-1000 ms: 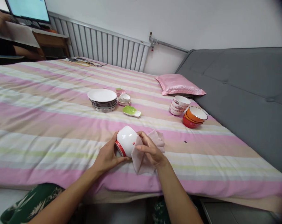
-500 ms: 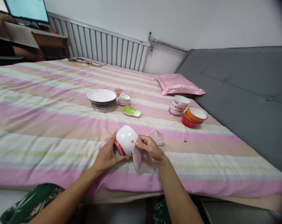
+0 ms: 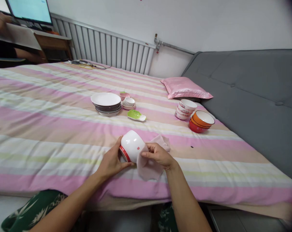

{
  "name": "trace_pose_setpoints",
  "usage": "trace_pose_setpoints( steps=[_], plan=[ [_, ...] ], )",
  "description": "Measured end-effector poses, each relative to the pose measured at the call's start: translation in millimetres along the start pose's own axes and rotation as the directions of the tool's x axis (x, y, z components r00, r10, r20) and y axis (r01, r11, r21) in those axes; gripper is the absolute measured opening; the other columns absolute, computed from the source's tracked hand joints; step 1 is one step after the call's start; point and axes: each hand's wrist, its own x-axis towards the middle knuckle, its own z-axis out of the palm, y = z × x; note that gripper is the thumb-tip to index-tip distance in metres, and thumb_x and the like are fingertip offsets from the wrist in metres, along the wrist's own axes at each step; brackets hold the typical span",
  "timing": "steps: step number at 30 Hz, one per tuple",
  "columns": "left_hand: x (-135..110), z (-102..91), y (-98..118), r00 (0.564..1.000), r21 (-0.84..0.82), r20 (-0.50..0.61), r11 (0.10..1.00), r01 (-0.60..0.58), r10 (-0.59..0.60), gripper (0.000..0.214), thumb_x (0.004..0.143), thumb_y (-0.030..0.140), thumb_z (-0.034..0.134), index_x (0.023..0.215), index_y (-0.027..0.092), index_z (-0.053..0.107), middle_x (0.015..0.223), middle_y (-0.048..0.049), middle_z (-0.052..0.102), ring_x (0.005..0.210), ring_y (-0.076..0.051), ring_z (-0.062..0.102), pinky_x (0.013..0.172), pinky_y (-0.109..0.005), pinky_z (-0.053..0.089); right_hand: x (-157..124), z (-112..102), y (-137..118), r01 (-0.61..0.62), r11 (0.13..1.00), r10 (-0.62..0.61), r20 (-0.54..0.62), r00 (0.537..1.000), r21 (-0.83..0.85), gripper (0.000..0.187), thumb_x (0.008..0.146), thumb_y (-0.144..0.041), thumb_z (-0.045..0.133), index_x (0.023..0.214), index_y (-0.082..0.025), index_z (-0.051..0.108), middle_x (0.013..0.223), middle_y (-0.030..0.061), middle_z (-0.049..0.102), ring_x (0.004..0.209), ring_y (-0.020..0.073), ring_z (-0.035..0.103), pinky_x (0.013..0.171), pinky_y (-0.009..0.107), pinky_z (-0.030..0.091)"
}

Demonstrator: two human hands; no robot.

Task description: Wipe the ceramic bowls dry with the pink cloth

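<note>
A white bowl (image 3: 131, 143) with a red band and a small red mark lies tilted on its side near the bed's front edge. My left hand (image 3: 112, 160) grips it round the red-banded end, thumb below and fingers behind. In my right hand (image 3: 158, 155) a thin pale pink cloth (image 3: 149, 169) is pinched, pressed to the right side of the bowl. Part of the cloth spreads out behind that hand on the bedspread. The bowl's inside is hidden from me.
Beyond my hands stand a stack of plates (image 3: 106, 99), small dishes (image 3: 129, 102) and a green leaf-shaped dish (image 3: 135, 115). To the right are stacked white bowls (image 3: 184, 109), orange and red bowls (image 3: 201, 121) and a pink pillow (image 3: 186, 87). A person (image 3: 2, 27) sits at the far-left desk.
My right hand has shifted slightly right and down with the cloth along the bowl's side. The left hand keeps its hold, and the bowl looks almost unmoved.
</note>
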Motion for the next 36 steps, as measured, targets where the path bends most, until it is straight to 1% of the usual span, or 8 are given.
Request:
trace_pose_setpoints(
  steps=[3,6,11,16,22,26,33,36],
  plan=[
    [-1.1,1.1,-0.6,1.0,0.022,-0.004,1.0,-0.004,0.004,0.111,0.06,0.051,0.077,0.147,0.025,0.014,0.141,-0.013,0.047,0.124,-0.033,0.05,0.097,-0.044,0.044,-1.0,0.6,-1.6,-0.024,0.999,0.023,-0.02,1.0,-0.033,0.035,0.068,-0.047,0.074,0.077,-0.015,0.066,0.07,0.0002,0.06,0.063,0.0105,0.051,0.06,0.022,0.041],
    [-1.4,2.3,-2.9,0.999,0.075,-0.039,0.997,-0.016,0.019,0.111,0.061,0.049,0.077,0.148,0.025,0.012,0.138,-0.0132,0.05,0.123,-0.034,0.051,0.096,-0.044,0.045,-1.8,1.1,-4.0,-0.034,0.996,0.032,-0.035,0.999,-0.079,0.039,0.065,-0.051,0.075,0.072,-0.014,0.065,0.068,0.0004,0.059,0.063,0.0108,0.051,0.059,0.023,0.042],
    [-0.2,2.1,-10.8,0.978,0.232,-0.104,0.961,-0.152,0.18,0.105,0.068,0.042,0.073,0.149,0.022,0.009,0.138,-0.0151,0.05,0.117,-0.034,0.055,0.092,-0.044,0.048,-1.2,1.3,-3.5,-0.015,0.989,0.012,-0.022,1.0,-0.146,0.037,0.067,-0.05,0.074,0.071,-0.014,0.065,0.067,-0.0007,0.058,0.061,0.0098,0.049,0.058,0.022,0.041],
    [0.9,-0.7,-14.5,0.951,0.352,-0.088,0.902,-0.25,0.297,0.103,0.073,0.039,0.07,0.149,0.022,0.003,0.141,-0.0169,0.046,0.117,-0.034,0.056,0.091,-0.043,0.049,-1.3,1.4,-3.0,-0.021,0.981,0.023,0.01,1.0,-0.195,0.038,0.069,-0.052,0.072,0.068,-0.014,0.064,0.065,-0.0006,0.059,0.06,0.01,0.049,0.058,0.022,0.04],
    [2.7,-3.0,-13.3,0.922,0.45,-0.094,0.843,-0.296,0.375,0.098,0.075,0.036,0.069,0.148,0.019,0.006,0.141,-0.0207,0.045,0.118,-0.036,0.054,0.092,-0.046,0.049,-1.1,2.8,-3.6,-0.03,0.974,0.031,0.002,1.0,-0.223,0.04,0.069,-0.053,0.071,0.068,-0.014,0.065,0.065,0.0002,0.061,0.061,0.0108,0.051,0.059,0.023,0.042],
    [3.2,-4.6,-10.8,0.887,0.493,-0.114,0.801,-0.341,0.448,0.091,0.078,0.026,0.066,0.148,0.017,0.008,0.139,-0.0209,0.047,0.12,-0.035,0.053,0.096,-0.047,0.046,-1.1,4.9,-5.5,-0.047,0.97,0.043,-0.024,0.999,-0.237,0.04,0.068,-0.053,0.072,0.066,-0.014,0.064,0.063,-0.0006,0.059,0.059,0.0102,0.049,0.055,0.022,0.039],
    [4.1,-12.0,-9.8,0.837,0.559,-0.065,0.715,-0.421,0.544,0.08,0.086,0.019,0.055,0.15,0.018,0.007,0.142,-0.0207,0.043,0.126,-0.033,0.047,0.102,-0.048,0.04,-0.8,6.0,-5.1,-0.07,0.963,0.07,-0.007,0.998,-0.259,0.041,0.069,-0.054,0.071,0.068,-0.013,0.064,0.061,-0.0014,0.056,0.056,0.0089,0.046,0.052,0.021,0.037],
    [4.1,-14.1,-10.0,0.827,0.577,-0.044,0.69,-0.437,0.561,0.076,0.088,0.016,0.053,0.15,0.02,0.009,0.144,-0.0198,0.042,0.127,-0.032,0.046,0.104,-0.048,0.038,-0.5,6.2,-3.8,-0.062,0.968,0.062,-0.008,0.998,-0.245,0.041,0.069,-0.053,0.071,0.068,-0.013,0.063,0.062,-0.0016,0.055,0.056,0.0088,0.046,0.052,0.021,0.037]
  ],
)
